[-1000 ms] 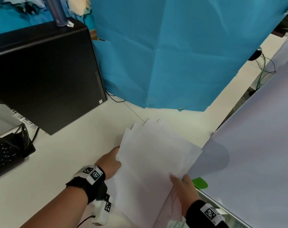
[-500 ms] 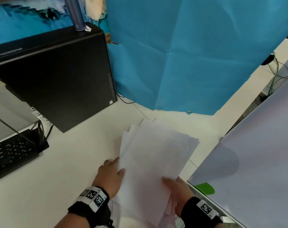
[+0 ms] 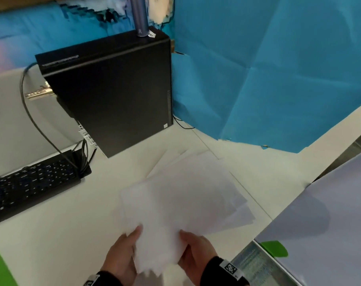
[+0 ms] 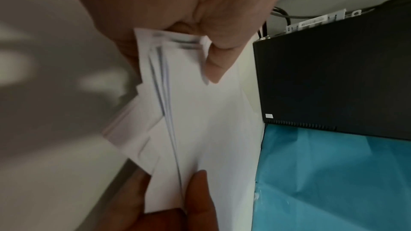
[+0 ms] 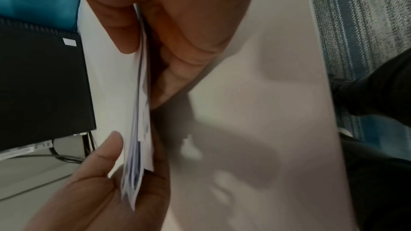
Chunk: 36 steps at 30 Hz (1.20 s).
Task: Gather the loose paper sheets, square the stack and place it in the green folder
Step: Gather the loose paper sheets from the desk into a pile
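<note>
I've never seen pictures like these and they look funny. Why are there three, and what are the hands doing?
There is no machine here, just a person wearing three small cameras. The big picture comes from a camera on the head, looking down at a white desk. The other two come from cameras strapped to each wrist, so the fingers look huge and close.

The left hand and the right hand both pinch the near end of a bundle of white paper sheets. The sheets fan out unevenly, so the stack is not tidy yet.

On the desk stand a black computer box and a black keyboard. Blue paper hangs behind. Something green peeks in at the bottom left corner.
</note>
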### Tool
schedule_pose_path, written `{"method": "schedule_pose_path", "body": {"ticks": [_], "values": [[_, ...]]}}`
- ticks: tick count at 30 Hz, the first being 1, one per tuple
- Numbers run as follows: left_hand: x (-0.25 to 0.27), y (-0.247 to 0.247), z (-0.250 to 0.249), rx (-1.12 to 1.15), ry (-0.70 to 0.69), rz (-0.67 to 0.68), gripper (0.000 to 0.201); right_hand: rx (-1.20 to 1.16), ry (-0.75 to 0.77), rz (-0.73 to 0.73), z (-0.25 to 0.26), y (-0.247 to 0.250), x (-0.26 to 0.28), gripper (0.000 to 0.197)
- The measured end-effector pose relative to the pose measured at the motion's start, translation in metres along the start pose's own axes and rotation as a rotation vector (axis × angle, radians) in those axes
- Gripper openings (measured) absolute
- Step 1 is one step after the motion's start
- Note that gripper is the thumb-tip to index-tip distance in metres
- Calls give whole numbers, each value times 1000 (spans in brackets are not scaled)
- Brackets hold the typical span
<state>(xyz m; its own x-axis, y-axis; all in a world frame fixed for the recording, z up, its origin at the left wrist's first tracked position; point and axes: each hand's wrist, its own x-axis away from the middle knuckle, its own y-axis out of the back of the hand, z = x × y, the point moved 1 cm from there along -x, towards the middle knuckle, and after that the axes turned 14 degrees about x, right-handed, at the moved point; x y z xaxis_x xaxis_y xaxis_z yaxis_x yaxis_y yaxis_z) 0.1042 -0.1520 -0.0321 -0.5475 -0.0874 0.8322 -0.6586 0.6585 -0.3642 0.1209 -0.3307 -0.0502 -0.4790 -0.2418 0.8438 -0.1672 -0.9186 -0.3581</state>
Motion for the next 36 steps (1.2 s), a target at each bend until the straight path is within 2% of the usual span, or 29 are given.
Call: {"method": "schedule_pose_path", "body": {"ticks": [4, 7, 11, 13, 16, 18, 21, 24, 28, 31, 34, 36], "values": [[-14, 15, 4, -84, -128, -80, 41, 42, -45, 24, -5, 2, 4, 33], [-15, 31, -6, -177, -246, -127, 25, -43, -5, -24, 12, 26, 6, 48], [-15, 68, -32, -218, -237, -156, 33, -116, 92, -31, 57, 70, 15, 45], [-15, 87, -44, -223, -221, -161, 36, 6, 75, -19, 76, 80, 19, 48], [-15, 104, -56, -314, -184, -140, 64, 299, 49, -23, 91, 80, 16, 36], [-9, 103, -61, -315, -143, -81, 59, 550, 98, -32, 97, 74, 11, 25], [-8, 102, -67, -293, -164, -93, 36, 856, 203, -120, 111, 57, 4, 18], [-7, 93, -75, -298, -220, -93, 21, 1120, 279, -237, 125, 41, -9, 29], [-9, 79, -77, -309, -309, -149, 26, 1452, 314, -262, 135, 20, -23, 46], [-14, 71, -83, -292, -347, -168, 28, 1488, 326, -279, 147, 7, -35, 47], [-21, 69, -93, -276, -361, -190, 30, 1464, 323, -414, 162, 6, -47, 35], [-23, 65, -93, -311, -354, -183, 33, 1505, 305, -446, 170, 6, -51, 34]]}}
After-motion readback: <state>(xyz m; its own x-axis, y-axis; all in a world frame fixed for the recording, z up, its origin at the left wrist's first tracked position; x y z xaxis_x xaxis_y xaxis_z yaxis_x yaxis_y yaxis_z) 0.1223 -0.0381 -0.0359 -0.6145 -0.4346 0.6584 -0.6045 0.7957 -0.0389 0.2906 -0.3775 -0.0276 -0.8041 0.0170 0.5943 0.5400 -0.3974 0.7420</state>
